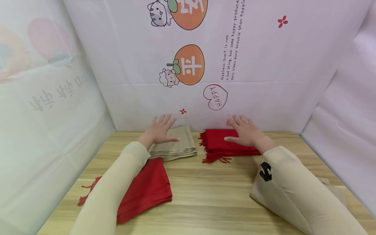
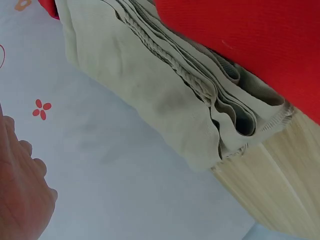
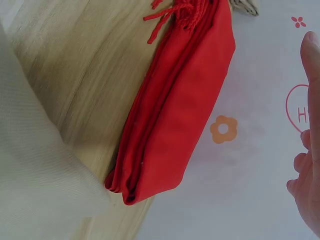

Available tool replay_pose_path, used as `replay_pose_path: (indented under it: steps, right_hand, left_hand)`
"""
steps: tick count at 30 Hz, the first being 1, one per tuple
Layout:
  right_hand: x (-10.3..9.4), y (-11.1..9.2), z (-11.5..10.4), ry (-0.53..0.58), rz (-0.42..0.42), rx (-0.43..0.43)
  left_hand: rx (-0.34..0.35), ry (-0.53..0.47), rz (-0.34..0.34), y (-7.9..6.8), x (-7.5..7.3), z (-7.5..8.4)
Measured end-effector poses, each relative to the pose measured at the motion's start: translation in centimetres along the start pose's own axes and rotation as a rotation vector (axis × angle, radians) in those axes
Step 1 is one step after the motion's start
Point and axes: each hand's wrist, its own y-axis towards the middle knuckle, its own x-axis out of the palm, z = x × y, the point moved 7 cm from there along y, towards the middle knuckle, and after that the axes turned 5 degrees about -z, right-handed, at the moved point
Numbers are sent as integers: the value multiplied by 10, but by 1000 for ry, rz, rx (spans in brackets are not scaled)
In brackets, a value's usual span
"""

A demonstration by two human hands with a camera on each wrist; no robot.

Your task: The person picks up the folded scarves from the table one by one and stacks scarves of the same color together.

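Observation:
My left hand [image 1: 159, 131] is raised with its fingers spread, above the folded beige cloth [image 1: 185, 138] at the back left. My right hand [image 1: 245, 132] is held likewise over a folded red scarf [image 1: 218, 143] with fringed ends. Both hands hold nothing. The left wrist view shows the beige cloth [image 2: 135, 85] in stacked layers, apart from the palm [image 2: 20, 195]. In the right wrist view, the red scarf [image 3: 185, 105] lies apart from the fingers [image 3: 312, 65]. Another red scarf [image 1: 149, 189] is partly hidden under the left forearm, and a beige cloth [image 1: 270, 195] under the right one.
A wooden table [image 1: 202, 202] carries the folded textiles. White printed sheeting [image 1: 132, 65] stands upright along its back, with more at both sides. A small black device [image 1: 266, 171] is fixed at the right wrist.

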Motion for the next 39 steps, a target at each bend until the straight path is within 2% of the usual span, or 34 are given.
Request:
replay_pose_path:
  steps: [10, 16, 26, 33, 39]
  right_hand:
    - [-4, 0, -9, 10, 22, -17]
    - [-8, -2, -20, 19, 20, -26]
    - [-14, -7, -39, 73, 43, -61]
    - [-17, -14, -50, 99, 123, -114]
    - [-21, -24, -64, 161, 225, -152]
  left_hand:
    - [-4, -3, 5, -9, -4, -4]
    - [-3, 1, 26, -15, -3, -10]
    - [1, -18, 23, -30, -2, -16]
    - [17, -28, 34, -51, -1, -16]
    - [28, -40, 112, -72, -4, -21]
